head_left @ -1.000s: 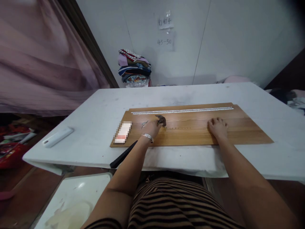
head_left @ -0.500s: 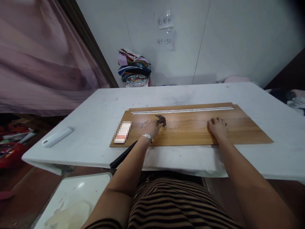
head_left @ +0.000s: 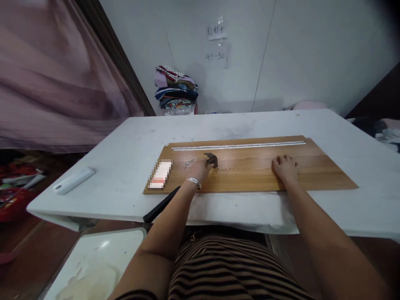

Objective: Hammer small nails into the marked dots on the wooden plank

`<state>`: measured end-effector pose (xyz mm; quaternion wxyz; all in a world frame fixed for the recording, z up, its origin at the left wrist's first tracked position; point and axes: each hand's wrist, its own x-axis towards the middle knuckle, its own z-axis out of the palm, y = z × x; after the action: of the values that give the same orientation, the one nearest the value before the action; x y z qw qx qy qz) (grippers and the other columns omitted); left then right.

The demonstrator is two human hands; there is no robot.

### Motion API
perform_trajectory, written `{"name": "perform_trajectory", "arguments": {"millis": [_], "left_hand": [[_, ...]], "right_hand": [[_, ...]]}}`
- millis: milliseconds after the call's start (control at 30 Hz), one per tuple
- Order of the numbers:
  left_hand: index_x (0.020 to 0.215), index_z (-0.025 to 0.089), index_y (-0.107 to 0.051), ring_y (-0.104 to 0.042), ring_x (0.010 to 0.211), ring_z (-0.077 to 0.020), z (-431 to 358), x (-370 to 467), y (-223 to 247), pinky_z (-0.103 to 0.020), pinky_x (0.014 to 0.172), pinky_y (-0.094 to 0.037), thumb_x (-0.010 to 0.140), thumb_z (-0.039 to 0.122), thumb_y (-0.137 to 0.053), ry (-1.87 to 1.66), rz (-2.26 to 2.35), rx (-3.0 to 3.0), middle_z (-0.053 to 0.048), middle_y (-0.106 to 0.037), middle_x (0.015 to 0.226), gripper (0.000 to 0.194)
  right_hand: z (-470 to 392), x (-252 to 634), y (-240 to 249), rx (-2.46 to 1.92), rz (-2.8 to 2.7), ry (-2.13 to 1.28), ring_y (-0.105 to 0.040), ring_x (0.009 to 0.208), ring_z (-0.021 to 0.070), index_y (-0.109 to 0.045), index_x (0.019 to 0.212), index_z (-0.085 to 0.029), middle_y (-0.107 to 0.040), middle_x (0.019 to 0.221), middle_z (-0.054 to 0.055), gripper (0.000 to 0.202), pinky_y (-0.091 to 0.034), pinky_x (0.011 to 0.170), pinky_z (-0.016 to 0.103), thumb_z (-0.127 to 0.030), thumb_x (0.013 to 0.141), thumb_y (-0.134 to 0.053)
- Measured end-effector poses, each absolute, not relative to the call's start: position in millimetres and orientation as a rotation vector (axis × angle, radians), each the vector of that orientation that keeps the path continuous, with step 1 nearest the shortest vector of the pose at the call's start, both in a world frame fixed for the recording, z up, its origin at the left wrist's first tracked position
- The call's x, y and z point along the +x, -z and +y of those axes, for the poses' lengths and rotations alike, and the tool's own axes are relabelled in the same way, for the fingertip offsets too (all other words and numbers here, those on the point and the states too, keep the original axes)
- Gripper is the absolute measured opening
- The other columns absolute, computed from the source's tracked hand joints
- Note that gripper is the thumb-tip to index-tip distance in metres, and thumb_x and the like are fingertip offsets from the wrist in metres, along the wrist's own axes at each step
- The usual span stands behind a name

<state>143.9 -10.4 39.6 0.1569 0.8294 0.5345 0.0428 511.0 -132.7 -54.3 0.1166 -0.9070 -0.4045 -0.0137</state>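
A wooden board lies on the white table, with a row of small dark nails or marks along its middle. My left hand, wearing a silver bracelet, is closed around the hammer near its dark metal head, at the left end of that row. The hammer's black handle runs under my forearm past the board's front edge. Loose nails lie just left of that hand. My right hand rests on the right part of the board, fingers bent but apart, holding nothing.
Two white measuring strips lie along the board's back. A blurred phone-like item is at its left end. A white tool lies on the table's left. Folded cloths are stacked beyond the back edge.
The view has shifted very slightly. Both hands and the hammer stay in nearly the same places on the board.
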Motion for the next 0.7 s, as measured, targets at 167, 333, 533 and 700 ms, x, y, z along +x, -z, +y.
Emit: {"name": "perform_trajectory", "arguments": {"millis": [167,333,533,700], "left_hand": [[0.127,0.02,-0.081,-0.075,0.13,-0.0313,-10.6,143.4,-44.2,-0.036,0.104,-0.057,0.112,0.042,-0.057,-0.092,1.559,2.296,-0.016,-0.081,0.137,0.036],[0.124,0.018,-0.081,-0.073,0.136,-0.0303,-12.6,145.0,-43.4,-0.034,0.111,-0.054,0.111,0.039,-0.06,-0.079,1.566,2.341,-0.017,-0.08,0.141,0.032],[0.123,0.017,-0.082,-0.074,0.133,-0.0306,-13.7,146.0,-42.7,-0.035,0.11,-0.055,0.112,0.035,-0.058,-0.073,1.547,2.345,-0.018,-0.081,0.138,0.032],[0.126,0.019,-0.081,-0.074,0.133,-0.0305,-13.1,145.0,-46.2,-0.035,0.106,-0.055,0.113,0.041,-0.057,-0.057,1.58,2.327,-0.016,-0.08,0.14,0.035]], "right_hand": [[-132.5,511.4,55.8,-2.66,-1.17,0.048,-0.055,0.136,0.0399,-0.08,0.131,-0.013,-0.068,0.147,0.027,0.059,-0.043,0.114,0.059,-0.039,0.11,-0.032],[-132.0,513.4,57.0,-2.67,-1.179,0.037,-0.054,0.139,0.0391,-0.079,0.131,-0.013,-0.067,0.15,0.026,0.058,-0.042,0.115,0.058,-0.039,0.111,-0.031],[-132.0,513.7,56.4,-2.695,-1.184,0.017,-0.054,0.142,0.0382,-0.077,0.134,-0.012,-0.066,0.153,0.026,0.059,-0.041,0.117,0.057,-0.039,0.112,-0.03],[-131.8,514.8,57.5,-2.69,-1.18,0.031,-0.054,0.14,0.038,-0.078,0.132,-0.014,-0.066,0.151,0.025,0.057,-0.042,0.116,0.056,-0.04,0.112,-0.032]]}}
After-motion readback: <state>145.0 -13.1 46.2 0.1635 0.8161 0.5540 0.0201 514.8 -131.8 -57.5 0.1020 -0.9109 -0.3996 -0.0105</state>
